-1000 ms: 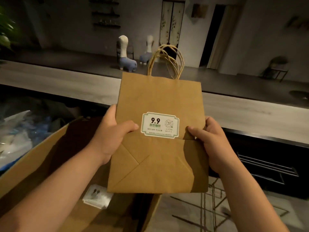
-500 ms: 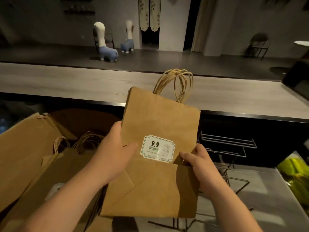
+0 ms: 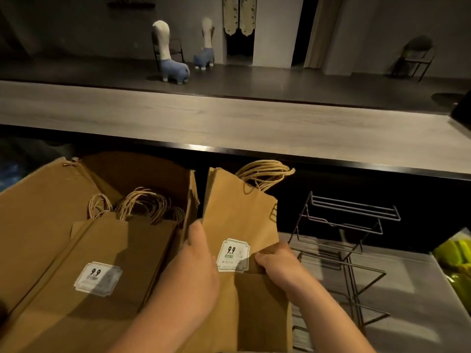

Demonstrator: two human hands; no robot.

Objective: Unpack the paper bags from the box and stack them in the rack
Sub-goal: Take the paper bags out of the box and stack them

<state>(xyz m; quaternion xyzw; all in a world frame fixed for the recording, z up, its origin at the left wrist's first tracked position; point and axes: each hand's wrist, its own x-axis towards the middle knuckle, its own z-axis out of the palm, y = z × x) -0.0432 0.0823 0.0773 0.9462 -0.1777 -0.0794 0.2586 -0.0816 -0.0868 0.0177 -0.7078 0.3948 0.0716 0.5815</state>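
Paper-bag bundle [image 3: 239, 225]: lowered from chest height to beside wire rack [image 3: 341, 240], left hand [image 3: 201, 263] and right hand [image 3: 277, 263] pinching its edges; racking imminent.

a café or shop counter: long wooden bar top [image 3: 229, 118], stickered takeaway paper bags [image 3: 96, 263], seating beyond.

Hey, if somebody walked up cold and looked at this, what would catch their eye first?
Probably the brown paper bag at centre, held up by the left hand and right hand, its white 9.9 sticker standing out. To the left, an open cardboard box holds more bags with twine handles. To the right stands a black wire rack, with no bags visible in it.
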